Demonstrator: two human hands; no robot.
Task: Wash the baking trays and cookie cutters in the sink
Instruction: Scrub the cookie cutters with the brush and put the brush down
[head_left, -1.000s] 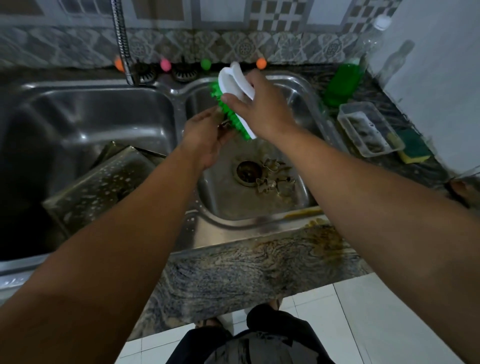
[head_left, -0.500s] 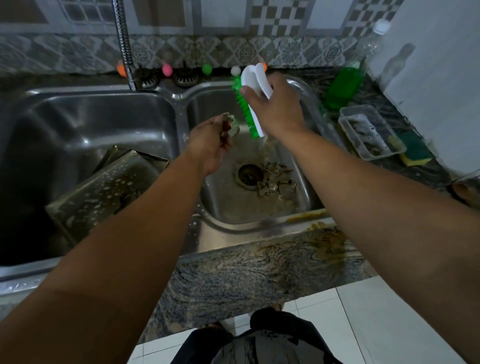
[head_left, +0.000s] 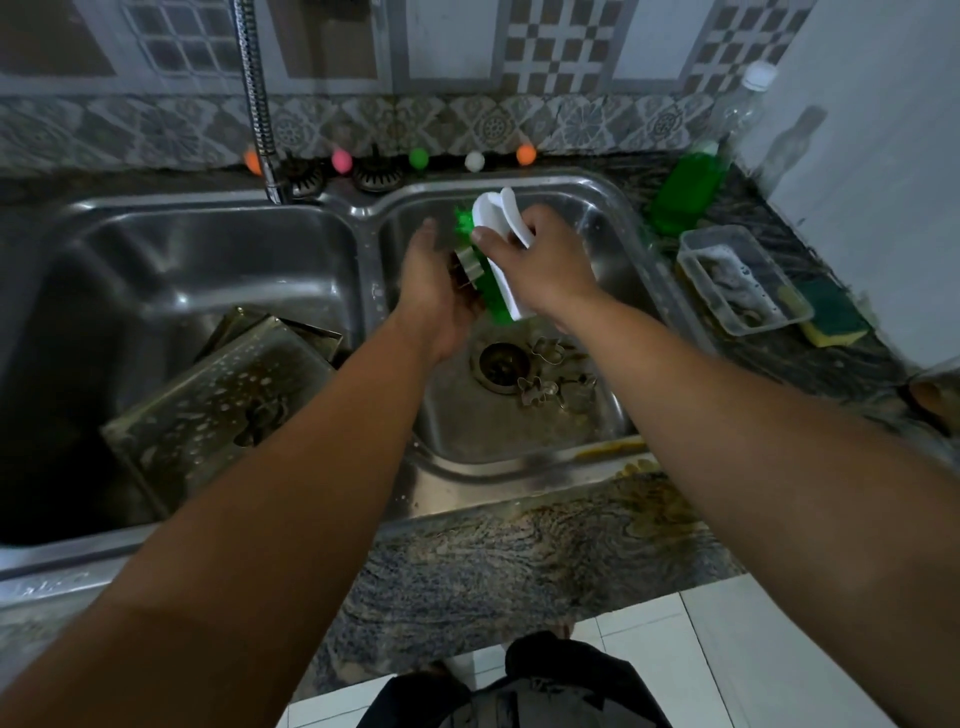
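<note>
Over the right sink basin (head_left: 613, 218), my left hand (head_left: 434, 296) holds a small metal cookie cutter (head_left: 467, 265). My right hand (head_left: 540, 265) grips a white scrub brush (head_left: 498, 244) with green bristles, and the bristles press against the cutter. Several more metal cookie cutters (head_left: 550, 384) lie around the drain on the basin floor. In the left basin (head_left: 156, 260), soapy baking trays (head_left: 223, 395) lean stacked against the divider.
A chrome tap hose (head_left: 257, 104) hangs at the back between the basins. On the right counter stand a green soap bottle (head_left: 685, 192), a clear plastic tub (head_left: 743, 280) and a green-yellow sponge (head_left: 831, 317). Coloured balls (head_left: 418, 157) line the back ledge.
The brush has swung down from a raised position and now lies against the cutter in my left hand. Both hands have shifted slightly lower over the right basin.
</note>
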